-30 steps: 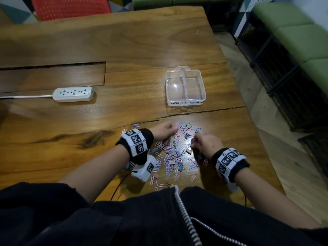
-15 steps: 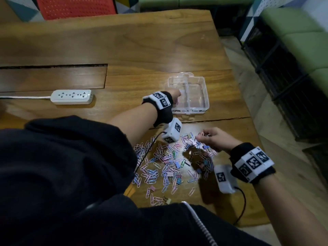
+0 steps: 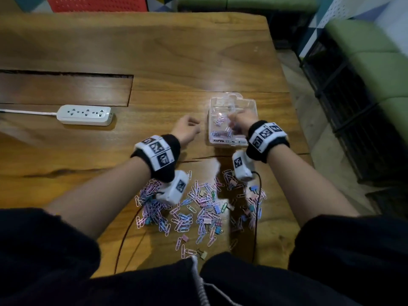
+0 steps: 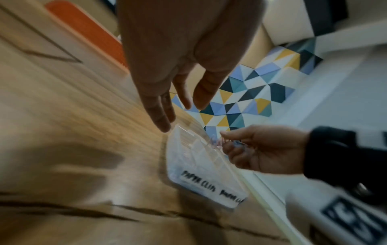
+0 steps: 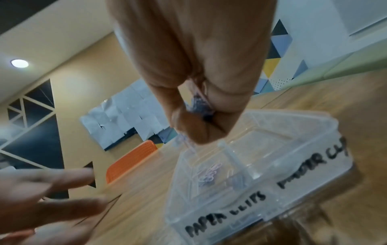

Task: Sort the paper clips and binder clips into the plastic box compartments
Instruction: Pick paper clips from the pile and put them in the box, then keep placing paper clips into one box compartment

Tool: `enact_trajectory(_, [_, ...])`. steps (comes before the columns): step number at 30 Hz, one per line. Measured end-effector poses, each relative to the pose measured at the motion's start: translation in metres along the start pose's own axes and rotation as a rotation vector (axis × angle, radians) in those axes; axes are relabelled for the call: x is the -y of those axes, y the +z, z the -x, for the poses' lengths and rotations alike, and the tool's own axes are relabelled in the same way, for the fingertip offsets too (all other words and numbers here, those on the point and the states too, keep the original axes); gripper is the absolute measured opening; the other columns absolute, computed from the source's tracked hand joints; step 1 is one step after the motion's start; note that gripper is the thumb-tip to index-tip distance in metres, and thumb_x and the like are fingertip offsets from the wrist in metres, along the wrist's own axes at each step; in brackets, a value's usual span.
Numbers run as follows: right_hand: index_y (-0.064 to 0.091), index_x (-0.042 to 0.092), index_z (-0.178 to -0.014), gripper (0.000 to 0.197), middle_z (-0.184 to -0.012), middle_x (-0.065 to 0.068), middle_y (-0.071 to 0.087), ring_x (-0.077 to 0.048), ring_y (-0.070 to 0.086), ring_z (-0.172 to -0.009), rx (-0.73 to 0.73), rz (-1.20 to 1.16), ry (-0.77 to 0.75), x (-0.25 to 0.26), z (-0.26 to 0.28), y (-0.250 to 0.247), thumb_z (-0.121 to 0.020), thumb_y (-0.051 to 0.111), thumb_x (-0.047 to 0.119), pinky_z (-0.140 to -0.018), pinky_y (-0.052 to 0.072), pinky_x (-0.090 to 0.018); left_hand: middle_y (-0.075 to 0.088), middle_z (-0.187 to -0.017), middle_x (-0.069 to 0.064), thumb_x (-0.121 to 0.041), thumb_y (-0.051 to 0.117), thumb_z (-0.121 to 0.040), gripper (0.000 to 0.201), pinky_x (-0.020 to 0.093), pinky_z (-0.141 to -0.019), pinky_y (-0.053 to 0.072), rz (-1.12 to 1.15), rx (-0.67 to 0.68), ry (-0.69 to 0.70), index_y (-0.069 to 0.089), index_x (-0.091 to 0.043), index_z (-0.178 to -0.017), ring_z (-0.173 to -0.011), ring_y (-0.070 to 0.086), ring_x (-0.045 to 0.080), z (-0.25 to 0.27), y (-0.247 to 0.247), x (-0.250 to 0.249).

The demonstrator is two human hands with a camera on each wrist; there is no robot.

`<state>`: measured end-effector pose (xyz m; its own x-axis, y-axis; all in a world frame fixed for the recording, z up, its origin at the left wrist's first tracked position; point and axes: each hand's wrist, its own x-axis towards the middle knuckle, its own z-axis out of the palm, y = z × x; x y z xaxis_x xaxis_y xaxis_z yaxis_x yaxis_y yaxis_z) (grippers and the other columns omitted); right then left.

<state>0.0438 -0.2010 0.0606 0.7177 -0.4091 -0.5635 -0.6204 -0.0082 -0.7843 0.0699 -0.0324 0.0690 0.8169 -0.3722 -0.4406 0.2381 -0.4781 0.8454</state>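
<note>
Swapped over since half a second ago: the left hand point(image 3: 186, 129), which was reaching into the plastic box point(image 3: 231, 142), has been drawn back and now hangs released, fingers loose and holding nothing, just left of the box wall. The right hand point(image 3: 239, 123) has been carried up from the pile and is now clenched around a bunch of paper clips point(image 5: 200, 103) above the compartment marked PAPER CLIPS, close to the divider point(image 5: 231, 154).

A few paper clips are already lying in that left compartment; no clips can be made out in the binder side. So a second drop looks imminent, and the job is judged barely begun, since the scattered clips point(image 3: 198, 204) nearest the body are still thick on the tabletop point(image 3: 154, 51).

Room is tight in one spot only: the divider sits right under the fingertips, so a late release could spill across it. Beyond the hands the wood lies open, and the tabletop edge runs just right of the right wrist.
</note>
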Motion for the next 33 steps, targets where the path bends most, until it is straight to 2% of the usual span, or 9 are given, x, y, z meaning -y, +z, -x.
enact_trajectory(4, [0.047, 0.005, -0.122, 0.039, -0.094, -0.002, 0.050, -0.021, 0.055, -0.088, 0.004, -0.055, 0.007, -0.001, -0.011, 0.013, -0.088, 0.051, 0.025, -0.087, 0.051, -0.038, 0.053, -0.122, 0.008, -0.002, 0.056, -0.085, 0.033, 0.042, -0.100, 0.044, -0.483, 0.082, 0.030, 0.053, -0.006, -0.118, -0.108, 0.053, 0.026, 0.013, -0.024, 0.042])
enact_trajectory(6, [0.043, 0.008, -0.131, 0.045, -0.090, 0.003, 0.049, -0.019, 0.051, -0.095, -0.037, -0.033, -0.033, 0.000, -0.002, 0.016, -0.092, 0.042, 0.031, -0.094, 0.045, -0.037, 0.047, -0.133, 0.010, -0.009, 0.062, -0.082, 0.042, 0.041, -0.105, 0.039, -0.745, 0.090, 0.040, 0.051, -0.011, -0.123, -0.122, 0.045, 0.027, 0.021, -0.032, 0.061])
enact_trajectory(9, [0.045, 0.008, -0.129, 0.041, -0.129, -0.007, 0.051, -0.024, 0.046, -0.120, -0.097, 0.048, -0.134, -0.005, 0.031, 0.019, -0.095, 0.035, 0.027, -0.106, 0.036, -0.044, 0.030, -0.148, 0.009, -0.020, 0.067, -0.079, 0.071, 0.040, -0.112, 0.031, -0.956, 0.210, 0.047, 0.033, -0.013, -0.141, -0.133, 0.032, 0.027, 0.035, -0.041, 0.082])
enact_trajectory(13, [0.056, 0.009, -0.100, 0.022, -0.104, 0.000, 0.053, -0.022, 0.052, -0.101, -0.189, -0.087, -0.230, -0.038, 0.079, 0.008, -0.091, 0.036, 0.003, -0.098, 0.045, -0.042, 0.029, -0.147, 0.009, -0.032, 0.061, -0.085, 0.067, 0.036, -0.110, 0.029, -1.117, 0.224, 0.135, 0.032, -0.011, -0.141, -0.133, 0.029, 0.026, 0.044, -0.032, 0.096])
enact_trajectory(16, [0.051, 0.021, -0.081, 0.029, -0.099, -0.001, 0.054, -0.015, 0.052, -0.091, -0.210, -0.073, -0.194, -0.075, 0.104, 0.006, -0.088, 0.039, -0.005, -0.083, 0.049, -0.029, 0.035, -0.139, 0.010, -0.030, 0.058, -0.087, 0.057, 0.037, -0.108, 0.032, -1.123, 0.208, 0.173, 0.039, -0.011, -0.137, -0.128, 0.032, 0.026, 0.047, -0.020, 0.099])
enact_trajectory(20, [0.055, 0.015, -0.106, 0.023, -0.117, -0.006, 0.055, -0.017, 0.052, -0.100, -0.199, 0.225, -0.139, -0.116, 0.112, 0.012, -0.087, 0.049, 0.004, -0.087, 0.046, -0.031, 0.041, -0.132, 0.011, -0.016, 0.051, -0.091, 0.043, 0.038, -0.105, 0.039, -1.154, 0.195, 0.231, 0.045, -0.012, -0.133, -0.123, 0.036, 0.026, 0.049, -0.008, 0.101])
enact_trajectory(25, [0.033, 0.020, -0.137, 0.065, -0.148, -0.003, 0.029, -0.022, 0.024, -0.134, -0.008, 0.847, -0.285, -0.122, 0.109, 0.033, -0.080, 0.062, 0.031, -0.110, 0.021, -0.041, 0.049, -0.122, 0.011, -0.001, 0.042, -0.092, 0.034, 0.032, -0.097, 0.039, -1.130, 0.207, 0.348, 0.055, -0.008, -0.123, -0.115, 0.044, 0.026, 0.066, 0.012, 0.110])
enact_trajectory(29, [0.043, 0.027, -0.129, 0.055, -0.144, -0.002, 0.032, -0.021, 0.027, -0.131, 0.056, 1.141, -0.341, -0.119, 0.101, 0.044, -0.079, 0.062, 0.037, -0.108, 0.018, -0.045, 0.045, -0.131, 0.013, -0.002, 0.043, -0.089, 0.050, 0.035, -0.103, 0.039, -0.926, 0.231, 0.303, 0.038, -0.012, -0.138, -0.122, 0.042, 0.027, 0.070, 0.016, 0.104])
enact_trajectory(33, [0.054, 0.018, -0.120, 0.033, -0.125, -0.004, 0.047, -0.026, 0.043, -0.115, 0.040, 1.066, -0.374, -0.126, 0.104, 0.038, -0.087, 0.053, 0.020, -0.098, 0.033, -0.039, 0.016, -0.153, 0.008, -0.025, 0.061, -0.083, 0.077, 0.040, -0.112, 0.028, -1.126, 0.391, 0.314, 0.019, -0.018, -0.147, -0.138, 0.019, 0.028, 0.070, 0.019, 0.097])
